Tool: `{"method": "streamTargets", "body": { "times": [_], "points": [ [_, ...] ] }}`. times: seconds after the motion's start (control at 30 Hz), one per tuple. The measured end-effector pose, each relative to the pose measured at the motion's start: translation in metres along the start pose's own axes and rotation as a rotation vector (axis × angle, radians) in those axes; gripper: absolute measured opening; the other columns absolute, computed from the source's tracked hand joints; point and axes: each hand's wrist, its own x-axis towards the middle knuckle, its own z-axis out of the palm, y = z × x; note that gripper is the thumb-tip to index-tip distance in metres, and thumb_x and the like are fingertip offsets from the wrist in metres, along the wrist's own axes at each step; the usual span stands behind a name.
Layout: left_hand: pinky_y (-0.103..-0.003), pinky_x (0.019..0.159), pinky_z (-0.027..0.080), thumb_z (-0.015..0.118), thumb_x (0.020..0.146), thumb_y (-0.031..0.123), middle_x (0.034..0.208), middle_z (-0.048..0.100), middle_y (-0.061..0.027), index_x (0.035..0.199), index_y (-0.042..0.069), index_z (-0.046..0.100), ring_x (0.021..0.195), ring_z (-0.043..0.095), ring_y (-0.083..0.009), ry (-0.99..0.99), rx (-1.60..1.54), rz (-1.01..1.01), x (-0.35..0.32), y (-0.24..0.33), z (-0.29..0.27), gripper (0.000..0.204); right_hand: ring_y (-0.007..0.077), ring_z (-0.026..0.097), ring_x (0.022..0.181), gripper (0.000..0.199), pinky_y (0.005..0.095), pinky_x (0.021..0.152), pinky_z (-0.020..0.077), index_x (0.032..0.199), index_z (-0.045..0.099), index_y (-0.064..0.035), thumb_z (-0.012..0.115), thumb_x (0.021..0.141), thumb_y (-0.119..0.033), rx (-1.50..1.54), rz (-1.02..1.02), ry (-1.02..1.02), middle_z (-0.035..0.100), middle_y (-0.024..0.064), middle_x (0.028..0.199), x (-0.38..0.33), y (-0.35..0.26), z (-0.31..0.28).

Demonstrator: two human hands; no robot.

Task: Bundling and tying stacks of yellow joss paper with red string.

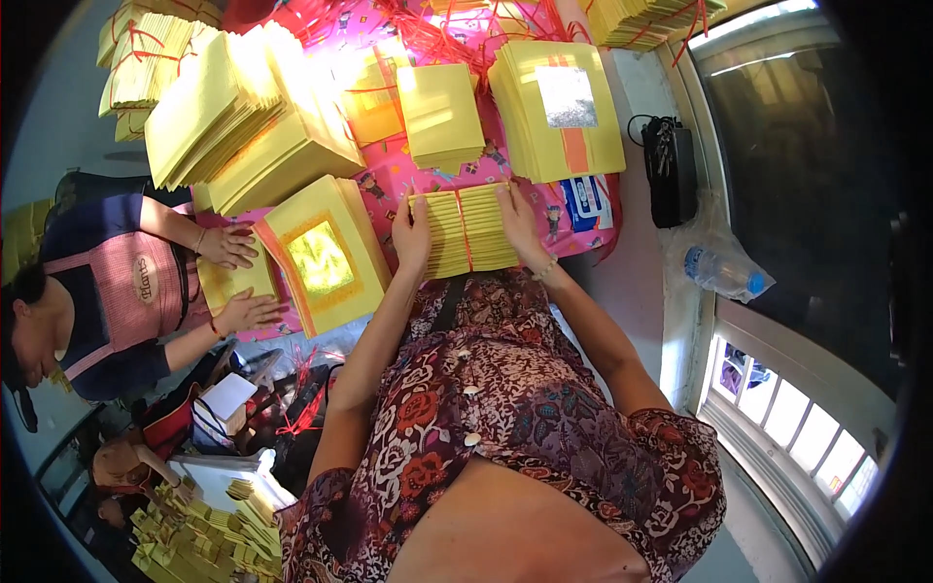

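Between my hands is a bundle of folded yellow paper (447,238), its layers stacked in ridges and a red tie running around its middle. My left hand (412,235) is closed on the bundle's left end, and my right hand (523,225) grips the right end. Just beyond it on the pink patterned tablecloth (374,194) sits a squarish stack of yellow paper (442,112). A larger yellow stack with a silver square and an orange band (603,112) stands to the right of that. Left of my forearm lies a yellow stack with a shiny gold square (330,257).
Tall yellow paper stacks (262,117) crowd the far left, with red ties (437,34) behind. A co-worker's hands (233,248) press on yellow paper at left. On the right are a blue-and-white packet (586,202), a black pouch (671,175) with keys and a bagged plastic bottle (721,272).
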Motion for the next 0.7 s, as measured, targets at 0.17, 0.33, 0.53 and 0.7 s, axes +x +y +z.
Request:
{"method": "streamTargets", "body": {
  "times": [0.17, 0.33, 0.53, 0.7],
  "points": [
    [-0.028, 0.094, 0.04, 0.047, 0.098, 0.027, 0.123, 0.056, -0.0136, 0.134, -0.003, 0.043, 0.109, 0.052, -0.0163, 0.017, 0.119, -0.003, 0.0, 0.002, -0.001, 0.047, 0.0345, 0.063, 0.094, 0.05, 0.0399, 0.079, 0.0471, 0.13, 0.049, -0.0052, 0.043, 0.096, -0.042, -0.071, 0.153, -0.065, 0.064, 0.0232, 0.101, -0.001, -0.011, -0.002],
    [-0.029, 0.095, 0.04, 0.049, 0.098, 0.028, 0.123, 0.055, -0.0151, 0.135, -0.003, 0.041, 0.108, 0.053, -0.0179, 0.017, -0.037, -0.009, -0.003, -0.001, 0.0, 0.05, 0.0347, 0.063, 0.095, 0.051, 0.0393, 0.08, 0.0474, 0.128, 0.05, -0.0024, 0.046, 0.095, -0.042, -0.028, 0.088, -0.035, 0.065, 0.0223, 0.102, -0.001, -0.004, -0.002],
    [-0.029, 0.086, 0.045, 0.059, 0.092, 0.024, 0.115, 0.059, -0.0167, 0.128, -0.005, 0.046, 0.102, 0.056, -0.0171, 0.147, 0.065, -0.064, -0.013, -0.009, -0.009, 0.047, 0.0206, 0.065, 0.089, 0.044, 0.0315, 0.075, 0.0491, 0.113, 0.056, 0.0036, 0.06, 0.09, -0.034, 0.149, 0.112, 0.008, 0.068, 0.0151, 0.094, -0.011, -0.005, -0.013],
    [-0.025, 0.081, 0.046, 0.062, 0.091, 0.021, 0.099, 0.065, -0.0076, 0.115, -0.004, 0.059, 0.09, 0.059, -0.0115, 0.092, -0.062, -0.018, -0.015, -0.005, -0.009, 0.035, 0.0148, 0.063, 0.08, 0.031, 0.0285, 0.071, 0.0486, 0.099, 0.061, 0.0005, 0.065, 0.088, -0.028, 0.029, 0.143, 0.009, 0.068, 0.0086, 0.085, -0.014, -0.019, -0.018]
  ]
}}
